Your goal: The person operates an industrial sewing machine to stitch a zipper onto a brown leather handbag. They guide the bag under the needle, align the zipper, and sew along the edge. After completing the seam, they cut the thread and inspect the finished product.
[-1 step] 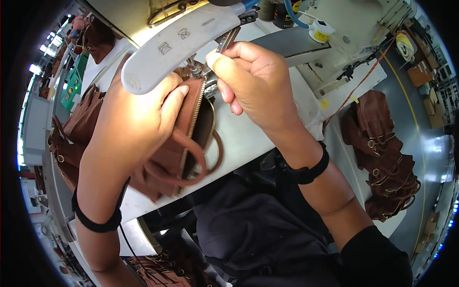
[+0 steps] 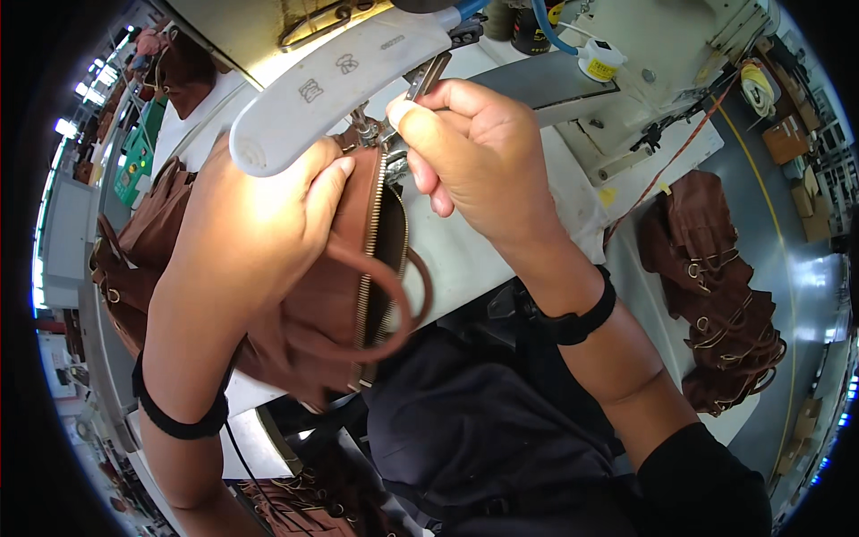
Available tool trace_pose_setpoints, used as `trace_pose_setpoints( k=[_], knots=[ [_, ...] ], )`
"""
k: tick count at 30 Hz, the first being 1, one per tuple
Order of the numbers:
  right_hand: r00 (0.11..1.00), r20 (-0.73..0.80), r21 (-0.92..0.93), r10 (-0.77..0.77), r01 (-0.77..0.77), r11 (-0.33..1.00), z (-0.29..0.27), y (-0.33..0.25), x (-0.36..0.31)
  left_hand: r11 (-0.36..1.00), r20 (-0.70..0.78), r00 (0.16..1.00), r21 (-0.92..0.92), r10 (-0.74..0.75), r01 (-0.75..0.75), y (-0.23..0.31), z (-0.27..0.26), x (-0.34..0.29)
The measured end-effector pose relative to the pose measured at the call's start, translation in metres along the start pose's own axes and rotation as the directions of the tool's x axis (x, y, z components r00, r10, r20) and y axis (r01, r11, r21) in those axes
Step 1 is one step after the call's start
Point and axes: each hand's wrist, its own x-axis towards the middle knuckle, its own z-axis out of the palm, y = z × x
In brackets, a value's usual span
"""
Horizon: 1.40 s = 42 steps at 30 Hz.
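A brown leather handbag (image 2: 344,304) with a brass-toothed zipper (image 2: 369,251) and looped handles (image 2: 407,304) hangs at the table's front edge. My left hand (image 2: 259,215) is closed on its upper end, the thumb lying on the leather beside the zipper. Just above is a sewing machine's pale curved arm cover (image 2: 340,89), which hides part of my left hand; its metal foot parts (image 2: 367,130) sit close to the bag. Right of these, my right hand (image 2: 470,148) is closed in a pinch. A narrow metal piece (image 2: 428,76) meets its fingertips; what they hold is unclear.
More brown bags lie in a pile (image 2: 716,295) at the right and in a heap (image 2: 148,233) at the left. Behind the machine stands a small white bottle (image 2: 601,58). A red cord (image 2: 671,170) runs along the right side of the white table (image 2: 465,251).
The bag's lower end and handles have swung slightly right and nearer to me. My left hand stays closed on the bag, and my right hand has hardly moved.
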Motion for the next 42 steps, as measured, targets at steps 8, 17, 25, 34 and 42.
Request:
trace_pose_setpoints(
  k=[8,17,25,34,42],
  knots=[
    [0.999,0.004,-0.018,-0.051,0.051,0.999,0.004,0.004,-0.004,0.709,0.194,0.944,-0.624,-0.269,0.330,-0.015,0.024,-0.004],
    [0.986,-0.057,0.024,-0.155,0.156,0.987,-0.012,0.014,-0.021,0.541,0.285,0.926,-0.752,-0.248,0.377,-0.012,0.025,0.001],
    [0.908,0.218,0.204,0.358,-0.401,0.893,-0.046,0.043,-0.090,0.199,0.394,0.860,-0.860,-0.326,0.469,-0.014,0.018,0.000],
    [0.996,0.082,-0.091,-0.035,0.042,0.995,0.003,0.004,-0.097,0.121,0.434,0.833,-0.859,-0.343,0.498,-0.026,0.045,-0.002],
    [0.985,0.170,-0.019,0.015,-0.012,1.000,-0.007,0.004,-0.096,0.230,0.442,0.848,-0.828,-0.292,0.511,-0.032,0.036,-0.003]
  ],
)
